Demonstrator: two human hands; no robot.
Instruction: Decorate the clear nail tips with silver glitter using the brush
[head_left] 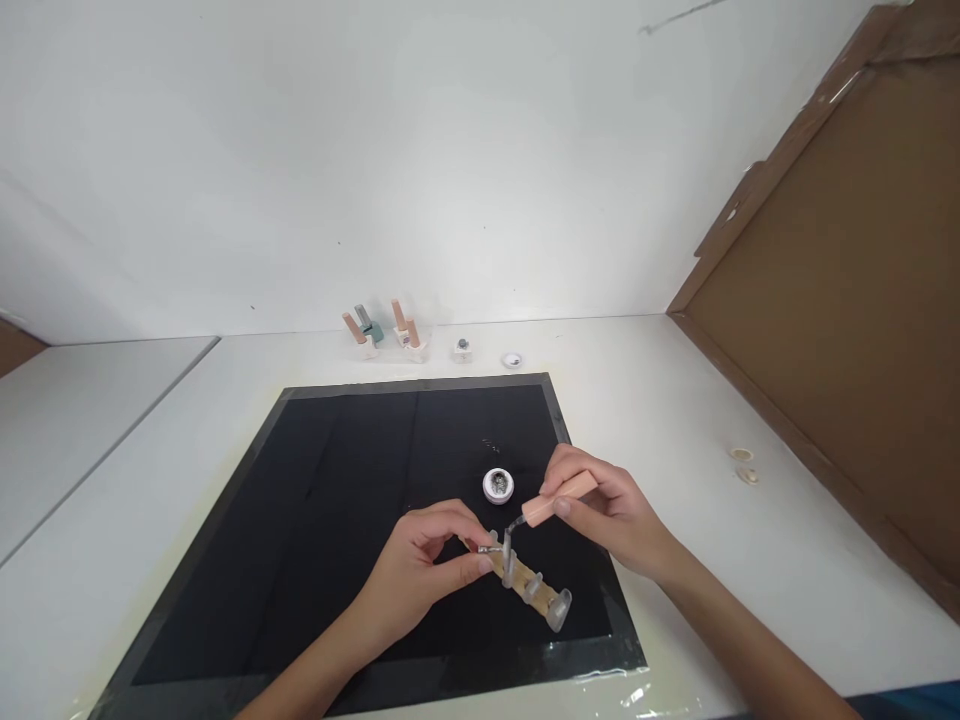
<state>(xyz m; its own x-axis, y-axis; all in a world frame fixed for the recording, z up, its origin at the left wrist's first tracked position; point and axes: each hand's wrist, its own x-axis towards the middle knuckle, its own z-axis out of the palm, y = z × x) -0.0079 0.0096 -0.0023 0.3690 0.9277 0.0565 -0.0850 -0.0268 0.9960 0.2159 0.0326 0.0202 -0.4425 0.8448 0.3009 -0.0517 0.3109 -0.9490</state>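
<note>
Both hands meet low over the black mat [337,520]. Left hand [420,575] pinches the near end of a pale strip [529,585], fingers closed on it, and its long axis runs from there down toward the right. Clear nail-like tips stand along the strip, though they are too small to count. Right hand [611,515] grips a peach brush handle [561,497], fingers tight, the tip pointing down-left onto the strip's upper end. Just beyond sits a small round jar [498,485], its contents unclear.
</note>
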